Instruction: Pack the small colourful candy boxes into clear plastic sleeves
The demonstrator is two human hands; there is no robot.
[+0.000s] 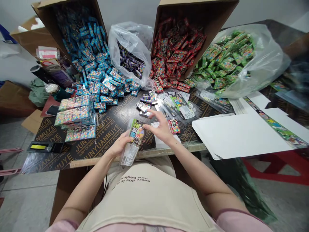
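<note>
My left hand grips a clear plastic pouch with a colourful printed front and a white label at its lower end. It is held tilted above the table's front edge. My right hand is at the pouch's right side, thumb tip at its upper edge and index finger stretched away. Whether the thumb presses on the pouch is hard to see. Just beyond the fingers are small purple and white packets. A red packet lies right of my right hand, partly on a white card.
Blue packets spill from a carton at left; red packets fill another. Bags hold purple packets and green packets. Flat pouches lie mid-table. Stacked boxes stand left, white sheets right.
</note>
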